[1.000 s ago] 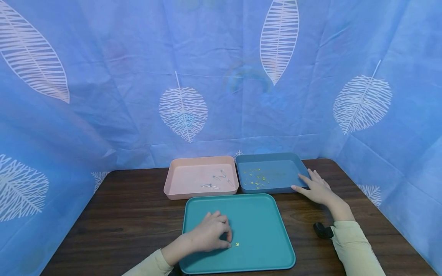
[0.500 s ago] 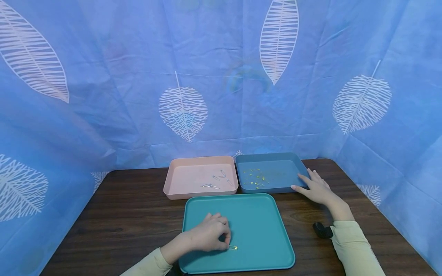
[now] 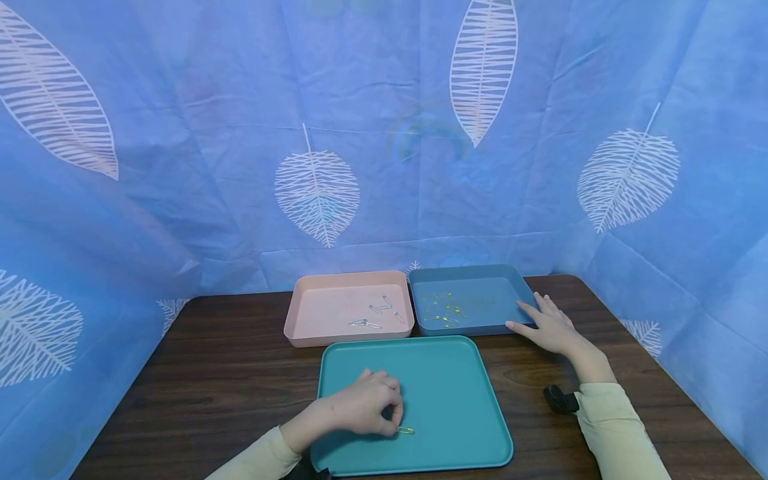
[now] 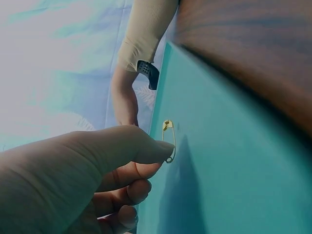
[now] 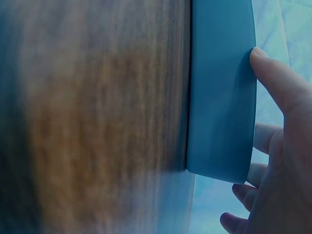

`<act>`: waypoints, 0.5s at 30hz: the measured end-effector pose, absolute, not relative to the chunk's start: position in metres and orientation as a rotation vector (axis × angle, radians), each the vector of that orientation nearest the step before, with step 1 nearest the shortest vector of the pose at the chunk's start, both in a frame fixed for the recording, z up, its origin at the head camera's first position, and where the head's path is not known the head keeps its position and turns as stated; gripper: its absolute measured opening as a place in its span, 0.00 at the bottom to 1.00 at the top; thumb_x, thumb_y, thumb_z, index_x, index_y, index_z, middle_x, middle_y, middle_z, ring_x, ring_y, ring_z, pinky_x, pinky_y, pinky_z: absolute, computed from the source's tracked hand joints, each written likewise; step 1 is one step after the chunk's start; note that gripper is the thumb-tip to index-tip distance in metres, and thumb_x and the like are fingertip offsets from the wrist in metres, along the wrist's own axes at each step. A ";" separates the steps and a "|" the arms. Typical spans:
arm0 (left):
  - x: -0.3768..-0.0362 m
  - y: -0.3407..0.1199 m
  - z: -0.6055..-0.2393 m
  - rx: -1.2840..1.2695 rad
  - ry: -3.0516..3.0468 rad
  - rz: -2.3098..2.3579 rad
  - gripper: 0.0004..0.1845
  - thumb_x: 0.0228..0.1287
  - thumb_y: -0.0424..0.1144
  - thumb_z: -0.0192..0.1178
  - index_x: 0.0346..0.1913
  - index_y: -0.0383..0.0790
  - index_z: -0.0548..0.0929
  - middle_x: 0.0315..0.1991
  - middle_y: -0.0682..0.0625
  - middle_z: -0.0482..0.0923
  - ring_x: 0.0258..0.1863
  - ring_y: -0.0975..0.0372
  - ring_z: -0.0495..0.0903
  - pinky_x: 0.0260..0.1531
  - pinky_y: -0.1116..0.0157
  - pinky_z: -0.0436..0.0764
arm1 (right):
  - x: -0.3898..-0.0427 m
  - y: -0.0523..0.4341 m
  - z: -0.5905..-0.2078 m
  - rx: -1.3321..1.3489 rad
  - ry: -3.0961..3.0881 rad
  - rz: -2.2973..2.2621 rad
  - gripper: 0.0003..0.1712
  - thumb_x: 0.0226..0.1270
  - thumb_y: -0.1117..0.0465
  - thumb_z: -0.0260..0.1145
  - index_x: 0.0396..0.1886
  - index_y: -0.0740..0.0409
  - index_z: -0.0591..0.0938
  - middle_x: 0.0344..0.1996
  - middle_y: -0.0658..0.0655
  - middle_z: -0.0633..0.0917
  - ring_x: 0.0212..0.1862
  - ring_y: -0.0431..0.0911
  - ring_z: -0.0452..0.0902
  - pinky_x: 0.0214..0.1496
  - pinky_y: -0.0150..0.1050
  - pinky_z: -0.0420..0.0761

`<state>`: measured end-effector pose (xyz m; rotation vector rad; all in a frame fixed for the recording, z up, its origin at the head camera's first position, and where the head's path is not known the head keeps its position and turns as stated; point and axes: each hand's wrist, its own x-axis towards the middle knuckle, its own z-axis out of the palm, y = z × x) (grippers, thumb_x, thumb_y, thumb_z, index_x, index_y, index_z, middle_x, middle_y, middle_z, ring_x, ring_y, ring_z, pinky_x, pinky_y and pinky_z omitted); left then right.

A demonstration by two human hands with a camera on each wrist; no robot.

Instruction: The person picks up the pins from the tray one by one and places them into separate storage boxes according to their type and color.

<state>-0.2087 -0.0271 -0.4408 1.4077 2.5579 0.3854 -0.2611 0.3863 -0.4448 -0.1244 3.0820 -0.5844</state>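
Over the teal tray [image 3: 447, 400], my left hand [image 3: 367, 403] pinches a gold safety pin [image 4: 168, 139] between thumb and forefinger. In the left wrist view the pin's coil end is at the thumb tip and its clasp points away; the other fingers are curled. My right hand [image 3: 551, 327] rests at the near right corner of the blue tray [image 3: 492, 329], its thumb on the rim and its fingers spread. Several gold safety pins [image 3: 445, 319] lie in the left part of that tray.
Left of the blue tray stands a pink tray [image 3: 324, 339] with several silver safety pins [image 3: 365, 325] in it. All three trays sit on a dark wooden table [image 3: 198, 393]. Behind the table hangs a blue leaf-patterned cloth [image 3: 384, 200].
A second ago only the pin's gold end showed, beside my left fingertips; now more of the pin shows, pinched in them. My right hand has stayed at the blue tray.
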 end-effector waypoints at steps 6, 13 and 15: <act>-0.216 -0.020 -0.437 1.398 2.579 0.405 0.10 0.52 0.42 0.69 0.21 0.59 0.78 0.30 0.65 0.71 0.33 0.72 0.62 0.36 0.71 0.58 | -0.263 0.387 -0.447 -0.118 3.080 -0.575 0.50 0.66 0.33 0.57 0.73 0.66 0.60 0.73 0.79 0.46 0.74 0.74 0.37 0.65 0.77 0.43; -0.227 -0.007 -0.431 1.468 2.607 0.439 0.09 0.53 0.42 0.68 0.21 0.58 0.79 0.30 0.60 0.73 0.33 0.71 0.61 0.37 0.70 0.57 | -0.263 0.388 -0.448 -0.129 3.093 -0.573 0.50 0.66 0.34 0.58 0.73 0.66 0.61 0.73 0.79 0.46 0.74 0.74 0.38 0.65 0.77 0.43; -0.231 -0.002 -0.429 1.481 2.612 0.450 0.09 0.54 0.42 0.68 0.22 0.58 0.80 0.31 0.60 0.74 0.34 0.71 0.62 0.37 0.70 0.57 | -0.263 0.388 -0.448 -0.133 3.099 -0.570 0.49 0.66 0.34 0.58 0.73 0.66 0.61 0.73 0.80 0.47 0.74 0.74 0.38 0.65 0.77 0.44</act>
